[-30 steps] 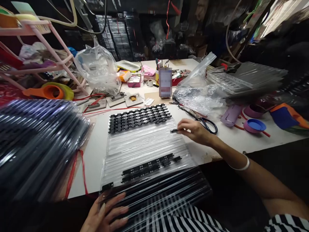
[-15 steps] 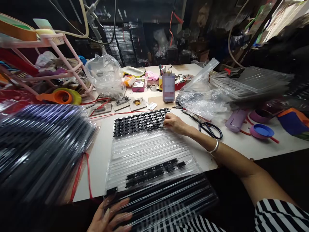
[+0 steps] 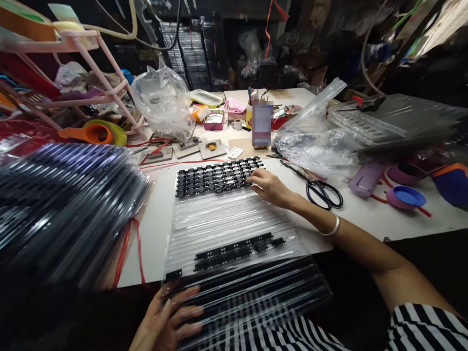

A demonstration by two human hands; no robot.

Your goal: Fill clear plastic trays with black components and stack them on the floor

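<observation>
A clear ribbed plastic tray (image 3: pixel 226 214) spans the table's front edge, its near end over my lap. At its far end lie several rows of black strips with small components (image 3: pixel 208 176). My right hand (image 3: pixel 270 187) has thumb and fingertips together on the right end of the lowest black strip (image 3: pixel 232 186). Loose black strips and short pieces (image 3: pixel 234 248) lie mid-tray. My left hand (image 3: pixel 170 317) holds the tray's near left corner, its fingers spread along the plastic, close to a small black piece (image 3: pixel 173 275).
Stacked dark ribbed trays (image 3: pixel 73 204) stand left, with a red string (image 3: pixel 139 248) hanging beside them. Black-handled scissors (image 3: pixel 323 194) lie right of the tray. A phone (image 3: pixel 262 124) stands upright behind. Crumpled plastic (image 3: pixel 314 151) and a purple-blue round dish (image 3: pixel 405 197) are at right.
The view has shifted slightly. The lowest black strip lies closer to the rows above it, and my right fingers have loosened a little at its end. My left hand stays at the corner.
</observation>
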